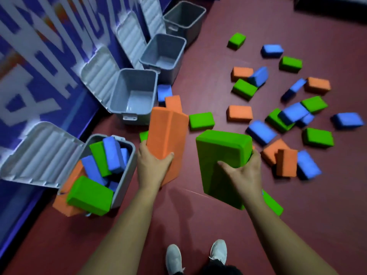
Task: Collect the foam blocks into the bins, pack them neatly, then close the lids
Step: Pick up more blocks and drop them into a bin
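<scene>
My left hand grips an orange foam block by its near end, held above the floor just right of the nearest bin. My right hand grips a large green foam block, with a second green block partly hidden beneath it. The nearest grey bin at the lower left has its lid open and is heaped with green, blue and orange blocks, some jutting over the rim. Several loose blocks lie scattered on the dark red floor to the right.
Three more grey bins stand open and empty along the blue wall: one, one and the farthest, lids leaning back. A green block and a blue one lie near the second bin. My white shoes show at the bottom.
</scene>
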The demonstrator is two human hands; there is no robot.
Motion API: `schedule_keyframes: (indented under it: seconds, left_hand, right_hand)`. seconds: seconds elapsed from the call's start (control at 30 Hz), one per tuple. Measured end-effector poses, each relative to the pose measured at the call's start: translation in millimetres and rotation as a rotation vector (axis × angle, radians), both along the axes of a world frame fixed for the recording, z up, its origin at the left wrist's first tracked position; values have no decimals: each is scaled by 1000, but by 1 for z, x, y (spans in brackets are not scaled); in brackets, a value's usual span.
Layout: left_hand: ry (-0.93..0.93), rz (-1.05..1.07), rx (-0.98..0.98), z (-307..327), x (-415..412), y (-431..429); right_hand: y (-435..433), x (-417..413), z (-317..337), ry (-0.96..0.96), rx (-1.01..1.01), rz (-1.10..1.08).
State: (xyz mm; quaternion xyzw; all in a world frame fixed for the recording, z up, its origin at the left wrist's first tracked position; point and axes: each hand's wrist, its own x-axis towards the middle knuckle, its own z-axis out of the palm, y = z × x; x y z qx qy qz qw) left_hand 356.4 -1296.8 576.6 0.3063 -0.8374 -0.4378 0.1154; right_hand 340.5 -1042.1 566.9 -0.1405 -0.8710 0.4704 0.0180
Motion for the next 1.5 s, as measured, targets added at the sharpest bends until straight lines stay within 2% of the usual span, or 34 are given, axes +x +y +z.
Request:
schedule_keyframes:
  seconds: [0.17, 0.37, 0.6, 0.83, 1.07, 1.5]
  left_hand:
    - [72, -1, 2, 59, -28, -12]
    - [105, 79, -16, 79, -93, -27]
    - [17, 262, -27, 70, -186, -49]
    - [-23, 446, 11, 67, -243, -82]
    - [-66, 579, 43, 39, -307, -147]
    - [-165, 793, 331, -81, -474, -295]
  right_hand:
    - [-1, -23, 54, 72, -56, -29]
    - [7, -106, 69, 107, -81, 0]
    - [-28, -267, 59, 61, -116, 179]
    - [-119, -403, 66, 25, -78, 470]
    - [-219, -486, 57, 1, -68, 671]
    - [-375, -648, -29, -124, -71, 739]
